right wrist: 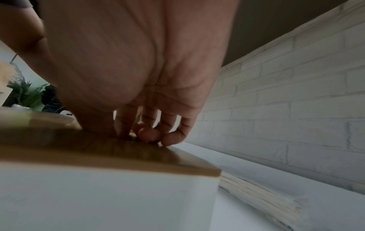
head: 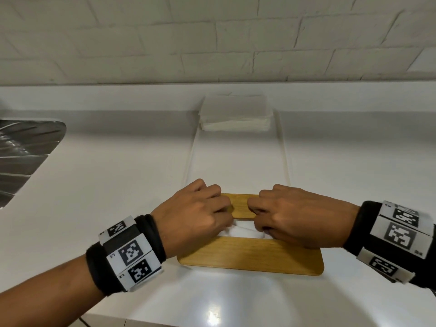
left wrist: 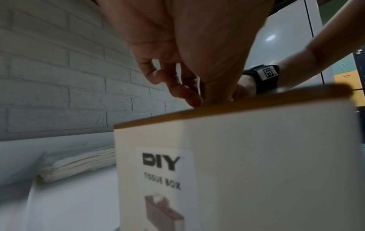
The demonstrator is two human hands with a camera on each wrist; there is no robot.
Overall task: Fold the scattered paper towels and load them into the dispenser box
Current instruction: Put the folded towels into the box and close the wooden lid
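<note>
Your left hand point(head: 195, 215) sits on the left end of the tissue box's wooden lid point(head: 250, 254), knuckles up and fingers curled down toward the slot; its grip looks closed around the white paper towel point(head: 245, 230) that shows in the slot, though the fingertips are hidden from the head view. From the left wrist view, the curled fingers point(left wrist: 189, 95) touch the lid's top edge, and the white box point(left wrist: 256, 164) below carries a label reading "DIY TISSUE BOX". Between your two hands, a strip of the towel lies crumpled in the rectangular opening, level with the lid. Your right hand point(head: 290, 215) mirrors the left on the other side of the slot, fingers curled tight, with the thumb and forefinger dipping into the opening at the towel's right end; whether they actually pinch the paper you cannot tell from these views. The right wrist view shows its fingertips point(right wrist: 150, 134) resting on the wood. Beyond the box, well apart from both hands, a stack of folded paper towels point(head: 236, 118) lies on the white table point(head: 118, 173) near the brick wall point(head: 212, 38). At the far left, a metal sink drainer point(head: 23, 152) is set into the table.
</note>
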